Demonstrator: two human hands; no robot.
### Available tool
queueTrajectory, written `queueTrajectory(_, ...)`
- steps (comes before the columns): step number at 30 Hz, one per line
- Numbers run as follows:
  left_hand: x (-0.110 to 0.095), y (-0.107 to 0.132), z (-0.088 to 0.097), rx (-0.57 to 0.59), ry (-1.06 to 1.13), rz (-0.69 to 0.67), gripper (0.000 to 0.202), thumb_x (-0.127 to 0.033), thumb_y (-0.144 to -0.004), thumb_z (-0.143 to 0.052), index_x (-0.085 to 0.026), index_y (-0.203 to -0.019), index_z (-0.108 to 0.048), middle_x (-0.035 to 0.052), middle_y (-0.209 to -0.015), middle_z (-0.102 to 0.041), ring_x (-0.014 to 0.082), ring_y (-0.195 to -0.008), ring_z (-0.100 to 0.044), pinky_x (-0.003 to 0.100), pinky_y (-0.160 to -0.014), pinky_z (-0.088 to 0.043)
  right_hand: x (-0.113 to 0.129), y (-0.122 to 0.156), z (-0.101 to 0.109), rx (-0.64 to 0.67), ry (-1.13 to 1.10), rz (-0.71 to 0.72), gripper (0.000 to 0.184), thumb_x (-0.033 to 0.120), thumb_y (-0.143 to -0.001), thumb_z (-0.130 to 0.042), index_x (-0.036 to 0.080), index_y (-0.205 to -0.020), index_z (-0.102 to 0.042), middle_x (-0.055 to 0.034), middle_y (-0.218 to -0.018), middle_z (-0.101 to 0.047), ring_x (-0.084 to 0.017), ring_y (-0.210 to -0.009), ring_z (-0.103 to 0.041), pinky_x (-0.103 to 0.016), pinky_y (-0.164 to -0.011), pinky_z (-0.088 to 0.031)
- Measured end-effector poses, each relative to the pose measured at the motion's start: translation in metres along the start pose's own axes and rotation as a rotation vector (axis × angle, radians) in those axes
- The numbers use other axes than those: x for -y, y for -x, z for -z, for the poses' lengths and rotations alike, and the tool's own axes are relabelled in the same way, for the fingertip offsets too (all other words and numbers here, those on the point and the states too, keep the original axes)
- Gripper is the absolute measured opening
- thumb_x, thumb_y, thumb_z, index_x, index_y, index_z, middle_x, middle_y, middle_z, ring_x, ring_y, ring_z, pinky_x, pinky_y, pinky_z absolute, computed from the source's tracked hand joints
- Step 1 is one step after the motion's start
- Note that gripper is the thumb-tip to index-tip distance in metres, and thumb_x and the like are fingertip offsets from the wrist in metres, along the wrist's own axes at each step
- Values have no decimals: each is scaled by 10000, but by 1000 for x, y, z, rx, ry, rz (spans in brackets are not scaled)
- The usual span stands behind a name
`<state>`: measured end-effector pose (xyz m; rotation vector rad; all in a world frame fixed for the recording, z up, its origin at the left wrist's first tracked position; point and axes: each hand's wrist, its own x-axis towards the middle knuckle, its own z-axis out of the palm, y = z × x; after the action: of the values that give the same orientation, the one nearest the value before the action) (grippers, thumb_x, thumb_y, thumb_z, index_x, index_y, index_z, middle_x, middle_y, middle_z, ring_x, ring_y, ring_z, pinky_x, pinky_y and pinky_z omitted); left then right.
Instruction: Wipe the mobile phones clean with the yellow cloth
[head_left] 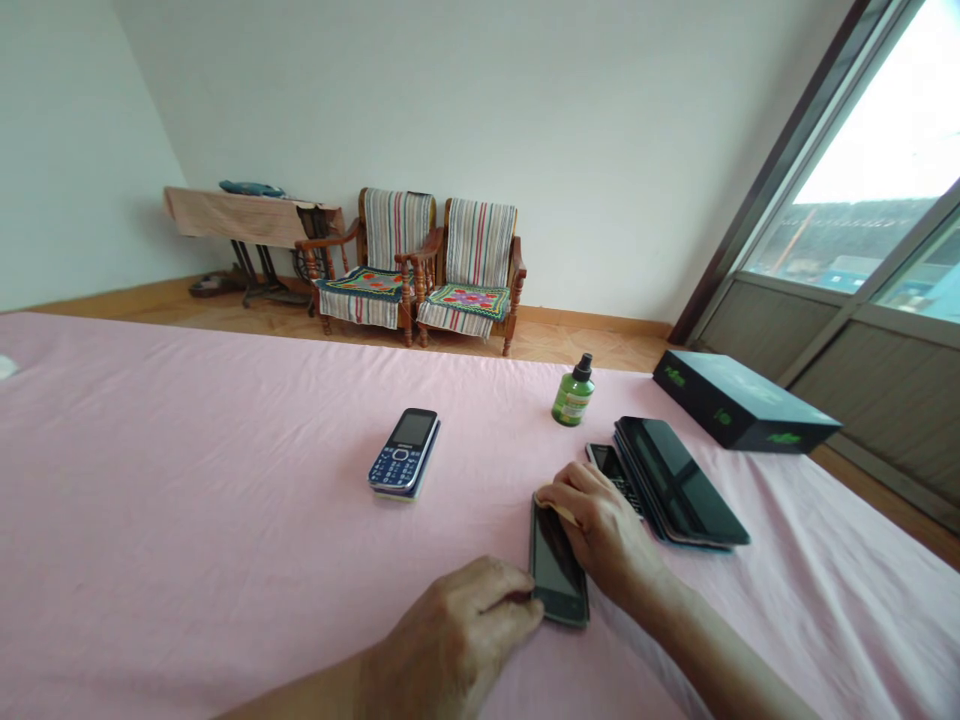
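A dark touchscreen smartphone (556, 570) lies on the pink sheet in front of me, its screen facing up. My left hand (469, 620) pinches its lower left edge between thumb and fingers. Over the phone's upper end, my right hand (600, 515) is closed on a small pale yellow cloth (559, 511), pressed against the screen; most of the cloth is hidden under the fingers. Just beyond that hand is a keypad phone (611, 466), partly covered by it. Beside this phone lies a stack of tablets (679, 480) with a black glossy top.
Left of centre, a blue keypad phone (405, 452) rests on another flat item. A green spray bottle (574, 392) stands upright near the far edge. At the right is a black box (742, 400). Two wooden chairs (469, 260) and a cloth-covered table (247, 215) stand by the wall.
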<state>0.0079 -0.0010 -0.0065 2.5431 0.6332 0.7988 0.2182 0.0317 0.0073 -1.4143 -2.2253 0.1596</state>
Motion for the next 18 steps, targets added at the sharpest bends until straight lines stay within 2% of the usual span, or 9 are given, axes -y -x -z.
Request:
queueTrajectory(7,1,-4,1,75,-62,-142,243,-194,-1026,-430,-167,-1173,-622,74,-1032,-677,176,-955,-663,272,-864,-583,15,1,3,81,56,33,249,-24,-852,-529,165,-837,-689,-46,-819,-572,-187,-785,-514,-293,-696,-406)
queueTrajectory(11,0,-4,2,113,-72,-142,254,-190,-1035,-405,-164,-1192,-603,77,-1062,-666,177,-992,-655,273,-892,-571,21,5,8,152,52,30,222,-28,-831,-568,161,-743,-645,-29,-810,-568,-167,-767,-524,-278,-683,-393)
queueTrajectory(18,1,-5,1,163,-55,-138,248,-154,-1025,-406,-148,-1217,-562,88,-1125,-639,194,-1035,-626,297,-942,-548,29,17,19,277,-35,53,245,-24,-844,-568,165,-693,-602,-3,-793,-571,-129,-691,-503,-259,-599,-334)
